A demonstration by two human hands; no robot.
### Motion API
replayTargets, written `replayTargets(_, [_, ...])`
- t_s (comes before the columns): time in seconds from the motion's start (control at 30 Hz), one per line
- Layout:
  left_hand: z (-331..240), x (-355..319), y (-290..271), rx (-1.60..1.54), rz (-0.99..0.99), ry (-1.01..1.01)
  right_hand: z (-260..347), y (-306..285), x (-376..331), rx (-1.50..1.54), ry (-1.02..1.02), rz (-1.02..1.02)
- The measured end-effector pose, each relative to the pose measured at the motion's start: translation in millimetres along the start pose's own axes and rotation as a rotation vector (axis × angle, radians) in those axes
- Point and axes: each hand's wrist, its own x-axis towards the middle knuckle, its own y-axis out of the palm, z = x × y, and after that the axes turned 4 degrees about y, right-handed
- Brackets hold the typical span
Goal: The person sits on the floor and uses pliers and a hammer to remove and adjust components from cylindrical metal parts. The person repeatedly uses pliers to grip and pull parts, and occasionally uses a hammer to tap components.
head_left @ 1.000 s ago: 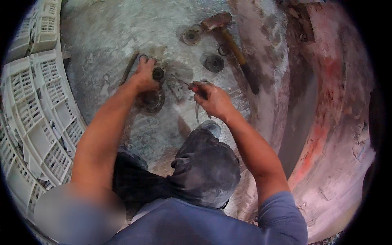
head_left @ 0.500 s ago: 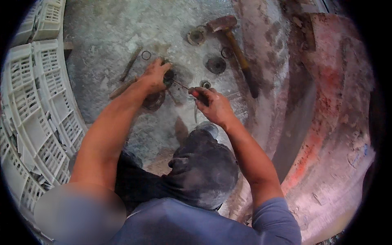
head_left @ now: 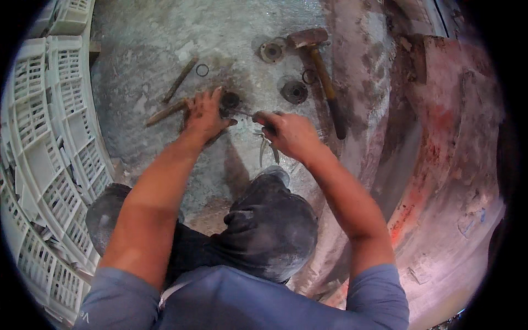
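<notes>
My right hand is closed round the handle of a thin-shafted tool that looks like a screwdriver. Its shaft points left, and the tip reaches the edge of a small dark round metal part on the floor. Beside that part lies my left hand, fingers spread and thumb stretched toward the shaft. Whether this hand presses on the dark part or only lies against it, I cannot tell. What is under the left palm is mostly hidden. Just below my right hand is a pair of pliers, partly covered.
A long-handled hammer lies at the right, near a pale flanged disc, a dark disc and a thin ring. Left of centre are another ring and two bars. White slatted crates line the left.
My left hand has gone from curling round the dark part to lying spread beside it. The tool is still in my right hand. The whole view has shifted slightly.
</notes>
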Motion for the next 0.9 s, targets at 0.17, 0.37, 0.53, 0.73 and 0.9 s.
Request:
replayTargets(0.17, [6.4,5.3,9.8,-0.062,-0.028,-0.012,5.5,-6.1,14.8,-0.124,-0.086,0.014])
replayTargets(0.37, [11.6,7.3,23.9,-0.065,-0.118,0.013,7.7,-20.8,30.2,-0.212,-0.113,0.077])
replayTargets(0.53, [9.0,6.7,11.9,-0.151,-0.094,0.026,9.0,-32.2,37.7,-0.208,-0.145,0.092])
replayTargets(0.73, [8.9,9.5,5.2,-0.166,0.023,-0.007,10.6,-35.6,48.4,-0.256,-0.192,0.133])
replayTargets(0.9, [10.9,11.9,20.5,-0.158,-0.123,0.007,10.5,-37.9,57.7,-0.294,-0.191,0.16])
